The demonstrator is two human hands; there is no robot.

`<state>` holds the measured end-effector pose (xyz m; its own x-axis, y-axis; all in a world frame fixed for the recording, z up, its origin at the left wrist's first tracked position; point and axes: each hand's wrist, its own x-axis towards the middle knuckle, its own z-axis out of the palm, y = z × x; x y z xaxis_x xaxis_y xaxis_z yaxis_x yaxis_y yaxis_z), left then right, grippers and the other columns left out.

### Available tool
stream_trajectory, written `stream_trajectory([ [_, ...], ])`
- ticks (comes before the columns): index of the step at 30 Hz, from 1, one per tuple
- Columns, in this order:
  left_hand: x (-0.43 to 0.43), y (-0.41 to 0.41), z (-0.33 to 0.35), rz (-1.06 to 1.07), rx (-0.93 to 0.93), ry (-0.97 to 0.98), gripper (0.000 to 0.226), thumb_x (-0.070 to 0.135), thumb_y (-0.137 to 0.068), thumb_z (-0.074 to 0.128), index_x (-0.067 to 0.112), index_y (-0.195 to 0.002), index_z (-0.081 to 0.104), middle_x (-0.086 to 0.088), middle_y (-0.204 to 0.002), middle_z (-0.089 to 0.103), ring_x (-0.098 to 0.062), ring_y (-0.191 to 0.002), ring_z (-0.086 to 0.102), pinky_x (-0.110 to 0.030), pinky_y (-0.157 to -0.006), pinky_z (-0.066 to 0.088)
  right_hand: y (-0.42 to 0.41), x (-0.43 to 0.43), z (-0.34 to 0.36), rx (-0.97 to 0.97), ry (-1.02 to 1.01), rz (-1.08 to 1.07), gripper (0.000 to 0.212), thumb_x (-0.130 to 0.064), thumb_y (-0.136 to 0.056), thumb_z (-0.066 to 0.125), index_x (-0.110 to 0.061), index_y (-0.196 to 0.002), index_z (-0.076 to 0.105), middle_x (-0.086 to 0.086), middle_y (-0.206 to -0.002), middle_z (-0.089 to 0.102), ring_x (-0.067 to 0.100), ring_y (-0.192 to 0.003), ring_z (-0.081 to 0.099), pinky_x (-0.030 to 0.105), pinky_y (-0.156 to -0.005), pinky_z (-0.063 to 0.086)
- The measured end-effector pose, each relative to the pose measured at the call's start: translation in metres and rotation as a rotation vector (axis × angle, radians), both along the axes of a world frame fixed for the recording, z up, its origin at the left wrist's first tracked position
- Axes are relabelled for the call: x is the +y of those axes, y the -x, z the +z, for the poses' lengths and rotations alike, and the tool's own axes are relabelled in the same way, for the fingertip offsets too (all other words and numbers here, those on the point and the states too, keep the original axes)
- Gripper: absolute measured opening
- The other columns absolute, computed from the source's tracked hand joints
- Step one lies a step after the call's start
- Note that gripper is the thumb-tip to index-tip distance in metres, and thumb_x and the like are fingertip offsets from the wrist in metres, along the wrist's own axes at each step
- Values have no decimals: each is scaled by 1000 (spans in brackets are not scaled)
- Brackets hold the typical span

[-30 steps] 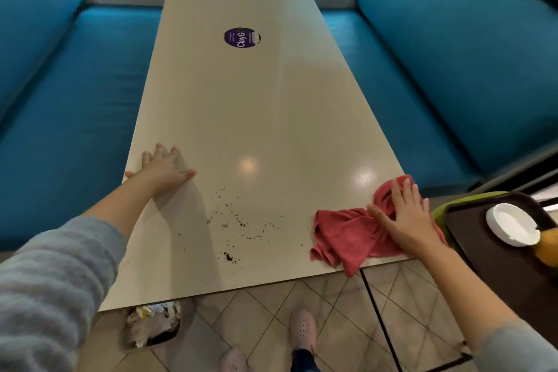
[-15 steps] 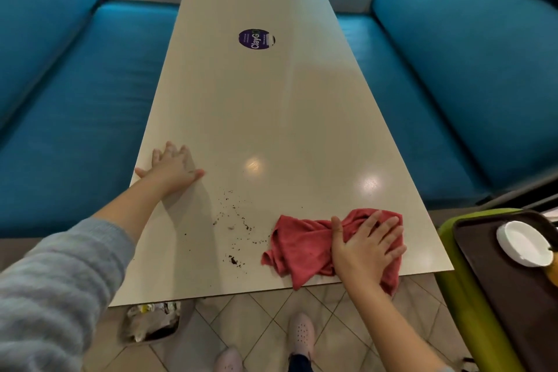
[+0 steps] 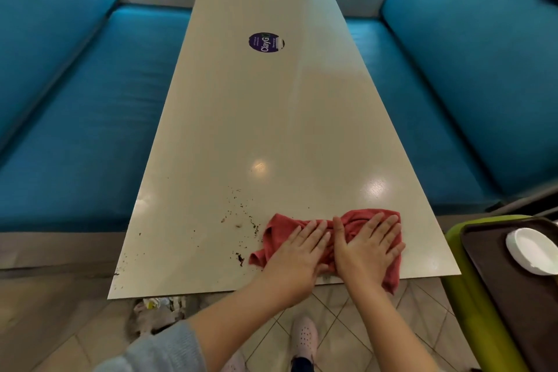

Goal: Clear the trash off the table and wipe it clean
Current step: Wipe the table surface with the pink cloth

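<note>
A long beige table (image 3: 271, 118) runs away from me. Near its front edge lies a crumpled red cloth (image 3: 353, 220). My left hand (image 3: 299, 254) and my right hand (image 3: 367, 248) both press flat on the cloth, side by side, fingers straight. Dark crumbs (image 3: 241, 220) are scattered on the tabletop just left of the cloth, with a few more specks near the front left corner. Part of the cloth hangs over the front edge under my right hand.
Blue bench seats (image 3: 75, 130) flank the table on both sides. A purple round sticker (image 3: 265, 42) sits far up the table. A bin with trash (image 3: 157, 308) stands under the front edge. A brown tray (image 3: 519, 296) with a white dish (image 3: 531, 251) rests on a green cart at right.
My left hand left the table's left edge and came to press on the cloth beside my right hand. The cloth has slid left from the table's right corner.
</note>
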<state>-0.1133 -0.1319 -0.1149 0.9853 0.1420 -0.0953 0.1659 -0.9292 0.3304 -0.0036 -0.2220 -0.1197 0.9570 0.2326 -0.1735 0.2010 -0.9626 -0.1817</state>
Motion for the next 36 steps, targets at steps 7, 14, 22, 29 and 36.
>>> stream_trajectory([
  [7,4,-10,-2,-79,43,-92,61,43,-94,19,15,-148,28,-3,-156,17,-18,-144,13,-47,-115,9,-12,-14,6,102,22,32,87,-61,-93,12,1,-148,-11,21,-156,-15,30,-145,-15,46,-117,-11],
  [14,6,-16,-3,201,-3,90,71,44,-84,-6,16,-150,-10,7,-151,-27,-11,-140,-28,-33,-116,-16,-45,34,2,31,-9,148,91,-64,-91,10,4,-148,-7,23,-157,-11,31,-145,-15,48,-116,-13],
  [22,30,26,-14,617,71,7,59,43,-100,14,8,-143,32,-7,-150,36,-17,-138,25,-33,-111,12,-41,123,4,2,-25,865,94,-69,-81,-5,-6,-150,-7,13,-158,-13,24,-145,-18,43,-117,-13],
  [29,62,93,-14,812,17,-77,60,44,-101,10,8,-144,31,-7,-150,33,-13,-139,19,-27,-114,3,23,181,4,11,-54,1211,74,-57,-96,10,-10,-151,-5,9,-159,-12,21,-145,-17,41,-117,-15],
  [36,84,125,-4,791,-123,-6,65,51,-91,9,20,-148,6,10,-156,-2,-8,-146,-4,-25,-116,-7,50,194,9,70,-137,1106,71,-55,-99,15,-9,-152,4,9,-160,0,19,-147,-7,40,-118,-11],
])
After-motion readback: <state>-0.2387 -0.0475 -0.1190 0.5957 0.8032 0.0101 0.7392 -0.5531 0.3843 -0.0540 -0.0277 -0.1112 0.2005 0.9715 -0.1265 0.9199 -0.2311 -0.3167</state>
